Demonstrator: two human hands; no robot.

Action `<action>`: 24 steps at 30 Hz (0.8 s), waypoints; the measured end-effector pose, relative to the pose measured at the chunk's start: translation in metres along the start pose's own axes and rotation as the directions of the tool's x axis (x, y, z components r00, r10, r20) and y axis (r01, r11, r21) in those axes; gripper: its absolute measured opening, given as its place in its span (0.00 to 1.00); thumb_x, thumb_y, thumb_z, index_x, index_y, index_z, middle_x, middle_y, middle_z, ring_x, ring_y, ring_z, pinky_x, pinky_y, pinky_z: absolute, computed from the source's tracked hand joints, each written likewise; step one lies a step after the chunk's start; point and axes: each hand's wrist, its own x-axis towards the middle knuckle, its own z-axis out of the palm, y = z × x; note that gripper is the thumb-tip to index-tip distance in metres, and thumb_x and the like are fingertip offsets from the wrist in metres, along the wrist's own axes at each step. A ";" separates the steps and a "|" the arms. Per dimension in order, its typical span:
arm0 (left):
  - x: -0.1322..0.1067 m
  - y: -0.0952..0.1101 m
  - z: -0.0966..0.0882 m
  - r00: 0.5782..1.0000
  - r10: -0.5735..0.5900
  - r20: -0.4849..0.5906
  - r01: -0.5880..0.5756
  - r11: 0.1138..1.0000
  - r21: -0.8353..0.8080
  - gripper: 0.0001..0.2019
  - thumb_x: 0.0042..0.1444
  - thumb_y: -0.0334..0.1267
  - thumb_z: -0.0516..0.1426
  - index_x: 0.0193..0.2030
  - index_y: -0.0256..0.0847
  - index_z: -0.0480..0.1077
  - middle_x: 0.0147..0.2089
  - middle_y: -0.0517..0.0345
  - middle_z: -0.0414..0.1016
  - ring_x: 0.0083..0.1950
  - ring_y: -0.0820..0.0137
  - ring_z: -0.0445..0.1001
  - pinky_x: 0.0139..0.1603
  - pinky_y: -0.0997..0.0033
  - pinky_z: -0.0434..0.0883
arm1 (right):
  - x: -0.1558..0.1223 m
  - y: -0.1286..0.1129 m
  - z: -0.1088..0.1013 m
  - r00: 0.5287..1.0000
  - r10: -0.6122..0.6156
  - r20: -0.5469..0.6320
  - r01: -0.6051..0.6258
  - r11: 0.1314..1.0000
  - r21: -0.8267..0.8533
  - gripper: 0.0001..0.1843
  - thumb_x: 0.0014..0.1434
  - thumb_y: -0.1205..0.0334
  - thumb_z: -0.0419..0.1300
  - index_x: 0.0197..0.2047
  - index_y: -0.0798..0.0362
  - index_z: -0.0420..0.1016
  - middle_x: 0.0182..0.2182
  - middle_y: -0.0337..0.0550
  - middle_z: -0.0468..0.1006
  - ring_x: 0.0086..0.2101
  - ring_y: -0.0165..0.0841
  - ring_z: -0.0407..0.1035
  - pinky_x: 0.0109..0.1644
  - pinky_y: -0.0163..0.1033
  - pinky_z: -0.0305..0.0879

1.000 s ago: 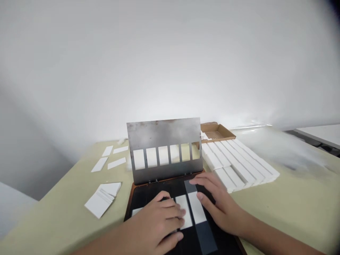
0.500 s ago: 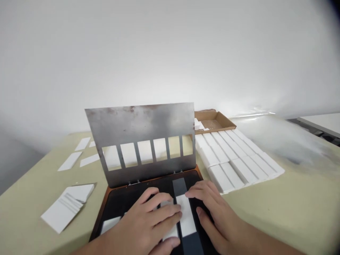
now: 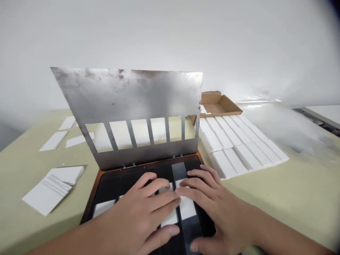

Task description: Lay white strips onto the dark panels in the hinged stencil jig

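Note:
A black tray with an orange rim (image 3: 98,179) lies on the table in front of me. Its hinged metal lid (image 3: 127,95), with several rectangular slots, stands upright behind it. White cards (image 3: 187,207) lie in the tray's slots. My left hand (image 3: 143,219) rests flat on the cards in the middle of the tray, fingers stretched out. My right hand (image 3: 212,209) lies flat beside it on the right, fingertips touching a white card. Another white card (image 3: 102,208) sits at the tray's left.
A fanned pile of white cards (image 3: 51,189) lies at the left, with loose cards (image 3: 54,140) further back. Rows of white blocks (image 3: 239,148) cover the right side, and an open cardboard box (image 3: 219,104) stands behind them. The table is pale green (image 3: 278,191).
The view has come closer and shifted, so the lid looks bigger. My right hand has slid left onto the white card, toward my left hand.

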 end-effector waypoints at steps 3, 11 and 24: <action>-0.003 0.001 0.002 1.000 -0.012 -0.002 0.012 1.000 0.009 0.14 0.74 0.42 0.56 0.58 0.38 0.76 0.52 0.54 0.83 0.51 0.59 0.73 0.59 0.55 0.59 | 0.000 0.000 0.001 1.000 0.000 0.024 0.001 1.000 -0.018 0.47 0.61 0.36 0.66 0.76 0.47 0.57 0.64 0.48 0.72 0.66 0.51 0.59 0.77 0.62 0.34; -0.003 0.003 0.005 1.000 -0.027 -0.007 0.027 0.999 -0.022 0.14 0.74 0.42 0.56 0.59 0.39 0.76 0.53 0.54 0.83 0.51 0.59 0.74 0.59 0.55 0.59 | 0.001 -0.002 0.000 0.995 0.067 -0.070 -0.066 0.998 0.019 0.32 0.69 0.51 0.63 0.71 0.50 0.62 0.62 0.48 0.74 0.64 0.48 0.59 0.74 0.59 0.45; -0.007 0.001 0.011 0.998 -0.038 0.047 0.038 0.999 -0.009 0.15 0.75 0.43 0.56 0.58 0.38 0.78 0.55 0.59 0.83 0.51 0.59 0.74 0.58 0.54 0.60 | -0.002 0.004 -0.003 0.987 0.115 -0.113 -0.120 0.992 -0.045 0.29 0.68 0.74 0.50 0.70 0.51 0.62 0.54 0.47 0.80 0.57 0.47 0.65 0.70 0.64 0.50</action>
